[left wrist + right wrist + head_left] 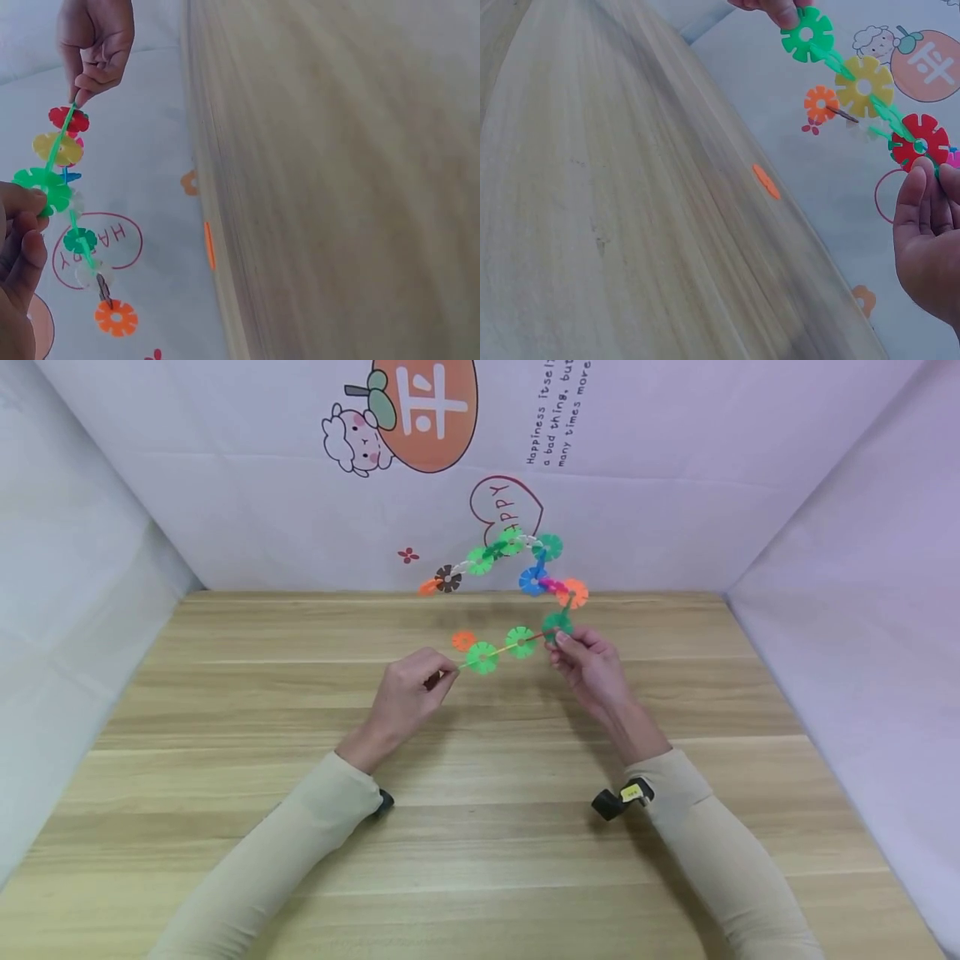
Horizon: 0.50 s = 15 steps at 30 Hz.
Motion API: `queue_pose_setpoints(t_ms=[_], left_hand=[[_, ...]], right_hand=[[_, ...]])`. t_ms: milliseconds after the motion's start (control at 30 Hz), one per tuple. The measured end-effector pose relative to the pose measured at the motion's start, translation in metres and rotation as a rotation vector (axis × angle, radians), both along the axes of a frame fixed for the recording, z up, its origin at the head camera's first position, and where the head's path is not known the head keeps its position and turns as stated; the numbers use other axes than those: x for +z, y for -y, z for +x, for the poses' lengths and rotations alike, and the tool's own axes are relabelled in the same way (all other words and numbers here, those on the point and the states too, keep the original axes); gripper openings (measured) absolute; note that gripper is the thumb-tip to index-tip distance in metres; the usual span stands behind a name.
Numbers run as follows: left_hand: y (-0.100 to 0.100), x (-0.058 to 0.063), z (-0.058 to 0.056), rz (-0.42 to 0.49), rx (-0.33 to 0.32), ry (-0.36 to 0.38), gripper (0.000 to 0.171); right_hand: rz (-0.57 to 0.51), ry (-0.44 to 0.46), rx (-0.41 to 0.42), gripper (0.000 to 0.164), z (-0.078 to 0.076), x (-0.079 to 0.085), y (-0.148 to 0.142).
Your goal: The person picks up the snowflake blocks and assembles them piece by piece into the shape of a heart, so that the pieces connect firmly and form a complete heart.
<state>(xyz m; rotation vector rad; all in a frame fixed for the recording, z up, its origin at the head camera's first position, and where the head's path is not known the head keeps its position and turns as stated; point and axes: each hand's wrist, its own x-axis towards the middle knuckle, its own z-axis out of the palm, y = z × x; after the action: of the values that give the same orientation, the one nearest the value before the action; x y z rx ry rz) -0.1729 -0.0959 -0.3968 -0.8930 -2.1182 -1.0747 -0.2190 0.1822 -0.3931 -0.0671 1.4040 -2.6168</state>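
A chain of slotted snowflake discs, in green, yellow, red, orange, pink, blue, white and brown, hangs raised in a loop between the hands. My left hand (408, 689) pinches the green end disc (46, 187) between thumb and fingers. Next to that disc, a yellow disc (864, 86) and a red disc (920, 142) are joined by green ones. My right hand (596, 672) pinches a dark green disc (557, 627) just past the red one. The chain's far end carries an orange disc (116, 319) beside a brown disc (448, 578).
A loose orange disc (463, 641) lies flat on the wooden table (450, 860), near its back edge. Behind stands a white printed cloth (637, 510) with a heart and lettering. Each sleeve has a dark wrist device (611, 803) at its cuff.
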Motion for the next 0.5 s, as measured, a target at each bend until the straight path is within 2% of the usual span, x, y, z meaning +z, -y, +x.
queue_pose_setpoints(t_ms=[133,300,500], left_hand=[[-0.003,-0.001,-0.002,-0.007,-0.004,-0.037,0.012],[-0.009,0.001,-0.001,-0.015,-0.016,-0.083,0.013],[-0.014,0.002,0.004,-0.013,-0.049,-0.077,0.017]], right_hand=[[-0.03,-0.024,-0.025,0.013,-0.001,0.002,-0.002],[-0.014,-0.05,-0.034,0.013,-0.004,0.007,-0.004],[0.037,-0.05,0.0,0.012,-0.004,0.008,-0.009]])
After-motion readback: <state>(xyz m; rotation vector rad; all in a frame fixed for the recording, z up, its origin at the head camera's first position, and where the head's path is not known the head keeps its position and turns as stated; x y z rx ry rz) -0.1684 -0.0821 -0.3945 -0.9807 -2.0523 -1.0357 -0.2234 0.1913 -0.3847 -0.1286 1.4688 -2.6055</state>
